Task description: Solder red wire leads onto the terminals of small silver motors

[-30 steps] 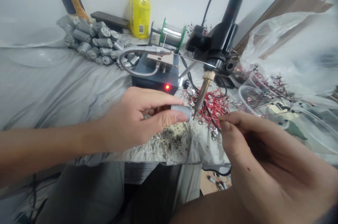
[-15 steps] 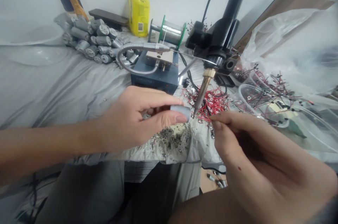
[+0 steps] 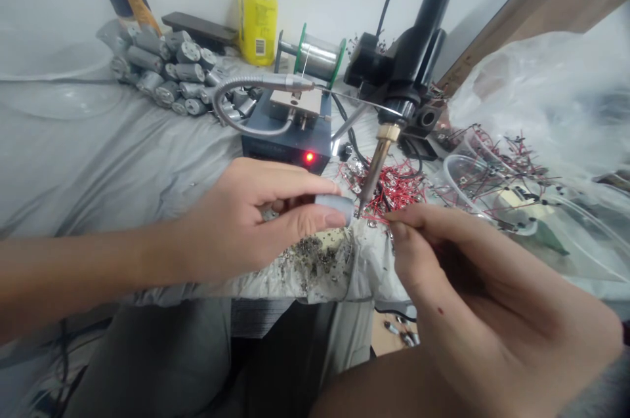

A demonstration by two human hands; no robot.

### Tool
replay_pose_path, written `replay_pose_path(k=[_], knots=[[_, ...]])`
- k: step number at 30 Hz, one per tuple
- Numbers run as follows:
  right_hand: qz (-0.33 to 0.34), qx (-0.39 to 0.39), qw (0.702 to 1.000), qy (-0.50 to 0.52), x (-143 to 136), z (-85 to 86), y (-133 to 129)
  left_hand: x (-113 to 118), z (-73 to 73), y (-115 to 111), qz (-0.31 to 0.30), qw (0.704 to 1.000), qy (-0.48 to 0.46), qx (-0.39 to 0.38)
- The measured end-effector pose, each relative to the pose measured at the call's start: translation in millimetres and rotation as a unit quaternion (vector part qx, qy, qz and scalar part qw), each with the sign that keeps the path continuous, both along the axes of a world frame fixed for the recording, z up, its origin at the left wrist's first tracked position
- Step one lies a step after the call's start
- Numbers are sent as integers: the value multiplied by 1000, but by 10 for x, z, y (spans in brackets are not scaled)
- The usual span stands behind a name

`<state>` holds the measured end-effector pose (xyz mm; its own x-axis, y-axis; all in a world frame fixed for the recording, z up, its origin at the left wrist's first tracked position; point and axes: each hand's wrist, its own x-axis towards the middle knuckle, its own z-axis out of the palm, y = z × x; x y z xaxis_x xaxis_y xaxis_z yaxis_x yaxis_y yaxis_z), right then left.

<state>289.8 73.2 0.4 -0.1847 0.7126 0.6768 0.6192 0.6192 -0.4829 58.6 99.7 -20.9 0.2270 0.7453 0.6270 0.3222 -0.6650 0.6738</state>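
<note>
My left hand is closed around a small grey cylindrical motor, thumb in front and fingers behind. The motor's right end is at the tip of a soldering iron, which points down from a black stand; whether they touch is hard to tell. My right hand pinches a thin red wire between thumb and forefinger, its far end close to the iron tip and the motor's end. Behind the iron lies a heap of red wires with small metal pieces.
Solder runs from a green-rimmed spool to a feeder on a dark blue box. Grey motors are piled at the back left, near a yellow bottle. Plastic tubs with wired parts stand right. Metal bits litter the front edge.
A red light on the blue box is now lit. My right hand has shifted slightly left, bringing the wire nearer the iron tip. The left hand stays nearly still with the motor.
</note>
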Motion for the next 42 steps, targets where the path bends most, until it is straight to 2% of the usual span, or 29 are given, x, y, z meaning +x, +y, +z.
replay_pose_path(k=[3, 8, 19, 42], knots=[[14, -10, 1000, 11, -23, 1, 12, -1, -1, -4, 0, 1000, 2, 6], [0, -2, 999, 32, -43, 17, 10, 1, -6, 1, 2, 1000, 4, 6], [2, 9, 1000, 25, -19, 29, 19, -18, -46, -11, -2, 1000, -2, -19], [-17, -15, 1000, 2, -22, -26, -27, 0, -38, -19, -9, 998, -18, -56]])
